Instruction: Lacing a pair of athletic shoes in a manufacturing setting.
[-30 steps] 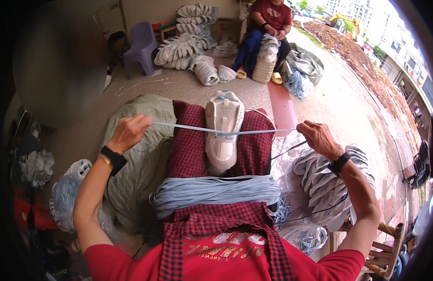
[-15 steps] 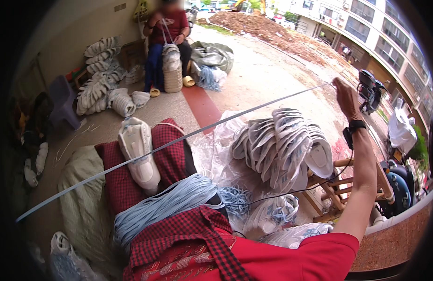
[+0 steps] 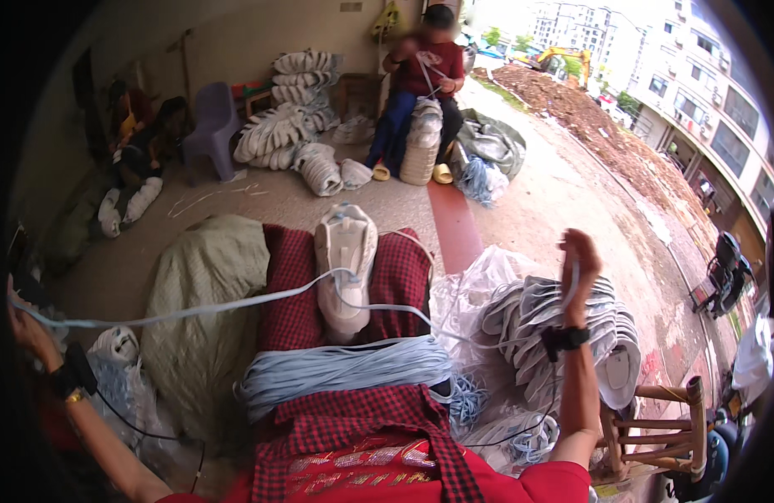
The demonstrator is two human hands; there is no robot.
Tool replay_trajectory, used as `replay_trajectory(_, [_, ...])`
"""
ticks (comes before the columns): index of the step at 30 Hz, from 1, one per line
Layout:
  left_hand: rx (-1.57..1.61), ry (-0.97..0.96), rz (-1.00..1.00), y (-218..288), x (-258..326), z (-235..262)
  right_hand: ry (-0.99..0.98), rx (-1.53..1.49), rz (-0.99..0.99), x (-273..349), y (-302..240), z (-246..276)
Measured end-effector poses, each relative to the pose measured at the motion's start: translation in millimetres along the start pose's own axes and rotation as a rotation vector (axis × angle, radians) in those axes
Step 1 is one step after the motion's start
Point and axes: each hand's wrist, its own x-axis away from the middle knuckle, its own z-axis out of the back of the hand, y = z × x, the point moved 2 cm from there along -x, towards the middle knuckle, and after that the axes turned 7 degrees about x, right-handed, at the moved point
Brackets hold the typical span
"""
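while the white shoe (image 3: 346, 251) sits wedged between two humps of checked cloth (image 3: 293, 260) on the lap, toe toward the person, a pale blue lace (image 3: 236, 304) runs from its throat out to both sides, bowed and slack on the right. i judge the step in hand to be drawing the lace through the holes, with an arm's reach of it out each way. the next move, as i read it, calls for taking up that slack evenly without tugging the shoe out of its seat.

the left hand (image 3: 28, 331), out at the dim left rim, seems to be pinching its length of lace. the right hand (image 3: 578, 268) is raised, fingers upward and close together, lace lying along it; whether those fingers grip it, i cannot tell.

nearer the body lies a bundle of blue laces (image 3: 345, 369), and to the right a pile of shoes (image 3: 563, 335) beside a wooden stool (image 3: 659, 436).

as for writing, glittery lettering shows on the red shirt (image 3: 362, 465), bent by the lens; on the shoe i can make out no label or brand. a co-worker (image 3: 424, 75) sits farther off, also handling lace.
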Motion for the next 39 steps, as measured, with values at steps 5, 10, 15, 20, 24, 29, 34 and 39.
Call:
replay_trajectory(5, [0.776,-0.290,0.304,177,153,-178,-0.510,-0.389,-0.268,63,-81,-167])
replay_trajectory(10, [0.930,-0.823,0.318,303,272,-249,-0.804,-0.496,-0.105,86,-95,-227])
replay_trajectory(15, [1.187,-1.020,0.466,321,352,-281,-0.847,-0.248,-0.133,86,-109,-214])
replay_trajectory(20, [1.124,-1.111,0.602,322,373,-285,-0.944,-0.176,-0.086,89,-118,-211])
replay_trajectory(24, [1.155,-1.255,0.649,319,371,-276,-1.006,-0.097,0.052,82,-120,-207])
replay_trajectory(29, [1.140,-1.309,0.623,321,373,-274,-1.063,-0.116,0.040,78,-117,-213])
replay_trajectory(34, [1.209,-1.373,0.679,321,375,-269,-1.066,-0.125,-0.074,82,-113,-232])
replay_trajectory(39, [1.012,-1.403,0.527,327,380,-266,-1.073,-0.199,-0.195,84,-98,-245])
